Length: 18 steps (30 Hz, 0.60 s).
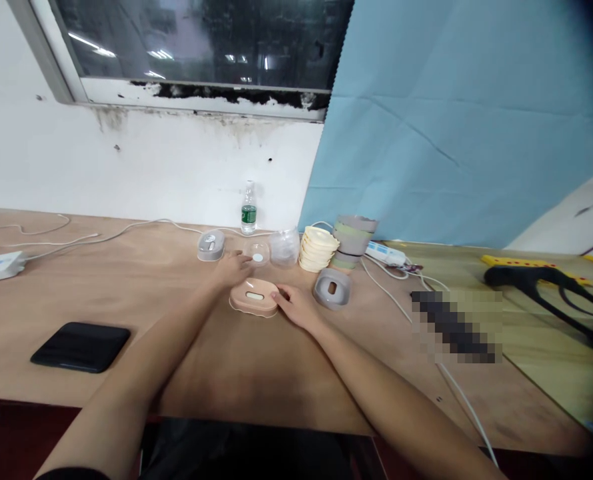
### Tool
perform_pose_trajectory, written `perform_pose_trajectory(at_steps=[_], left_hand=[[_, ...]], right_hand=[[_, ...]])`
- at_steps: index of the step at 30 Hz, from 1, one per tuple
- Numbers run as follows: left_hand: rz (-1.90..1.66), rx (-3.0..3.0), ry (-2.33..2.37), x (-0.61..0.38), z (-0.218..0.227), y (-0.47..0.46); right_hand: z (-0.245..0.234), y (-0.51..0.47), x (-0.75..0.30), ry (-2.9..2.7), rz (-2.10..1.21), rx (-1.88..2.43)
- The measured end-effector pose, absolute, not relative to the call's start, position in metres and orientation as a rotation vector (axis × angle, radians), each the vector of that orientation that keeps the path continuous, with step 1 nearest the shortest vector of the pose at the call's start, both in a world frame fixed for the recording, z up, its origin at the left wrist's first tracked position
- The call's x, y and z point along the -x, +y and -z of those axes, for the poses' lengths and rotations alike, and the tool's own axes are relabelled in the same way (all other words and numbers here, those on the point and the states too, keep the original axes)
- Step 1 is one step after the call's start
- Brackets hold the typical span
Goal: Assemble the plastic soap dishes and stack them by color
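A pink plastic cover point(241, 295) with an oval slot in its top lies on the table in front of me. My right hand point(296, 305) grips its right end, the thumb on the near side and the fingers partly hidden behind. Beyond it, my left hand point(233, 268) is stretched out, fingers apart, at the edge of a round clear plastic dish point(262, 245) with a white disc in it. Whether the fingertips press on the dish I cannot tell. A grey slotted piece point(344, 297) lies right of my right hand, and another grey piece point(211, 247) sits left of the dish.
Behind stand stacked clear dishes point(285, 248), a cream stack point(316, 250), a grey-green stack point(352, 240) and a water bottle point(248, 210). A black flat case point(80, 347) lies left. White cables and a power strip point(386, 253) run along the back right.
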<state>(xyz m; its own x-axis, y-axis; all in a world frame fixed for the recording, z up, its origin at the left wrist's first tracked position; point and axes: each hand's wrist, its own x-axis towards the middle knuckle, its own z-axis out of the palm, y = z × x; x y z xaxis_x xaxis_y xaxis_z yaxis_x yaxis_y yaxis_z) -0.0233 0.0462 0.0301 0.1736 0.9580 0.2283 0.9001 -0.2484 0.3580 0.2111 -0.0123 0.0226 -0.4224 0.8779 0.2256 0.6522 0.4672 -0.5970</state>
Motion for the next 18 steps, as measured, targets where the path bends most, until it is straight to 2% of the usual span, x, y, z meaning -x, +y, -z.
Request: perform_pose_trajectory(at_steps=[4, 9, 13, 18], left_hand=[[-0.417, -2.180, 1.953, 0.016, -0.032, 0.067], [-0.442, -2.129, 2.030, 0.032, -0.026, 0.059], [-0.715, -2.057, 2.130, 0.050, -0.020, 0.036], [-1.250, -1.945, 1.978, 0.063, -0.016, 0.000]], right_hand=[[-0.022, -0.013, -0.217, -2.233, -0.566, 1.297], [-0.019, -0.011, -0.221, -2.241, -0.527, 1.370], [-0.018, -0.010, -0.221, -2.234, -0.518, 1.372], [-0.015, -0.008, -0.221, -2.193, -0.534, 1.381]])
